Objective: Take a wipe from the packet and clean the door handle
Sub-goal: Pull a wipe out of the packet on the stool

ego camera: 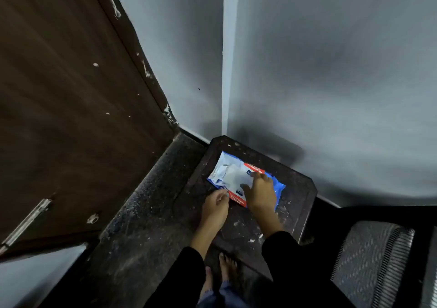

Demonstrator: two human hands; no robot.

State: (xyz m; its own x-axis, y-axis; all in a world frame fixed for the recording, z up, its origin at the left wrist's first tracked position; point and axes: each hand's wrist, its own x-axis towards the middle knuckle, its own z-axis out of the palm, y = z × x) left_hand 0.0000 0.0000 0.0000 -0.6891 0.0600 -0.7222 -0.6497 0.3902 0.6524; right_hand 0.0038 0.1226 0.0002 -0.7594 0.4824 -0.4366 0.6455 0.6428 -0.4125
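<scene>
The right hand (260,193) lies spread on the packet (236,177); the left hand (216,203) pinches its near edge. Better press firmly and pull slowly.

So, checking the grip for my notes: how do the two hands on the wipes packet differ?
The left hand pinches the packet's near corner with curled fingers; the right hand lies on top, fingers spread, pressing down. Both touch the packet, which rests on the dark stool.

perhaps a home: wooden door (71,94)
</scene>
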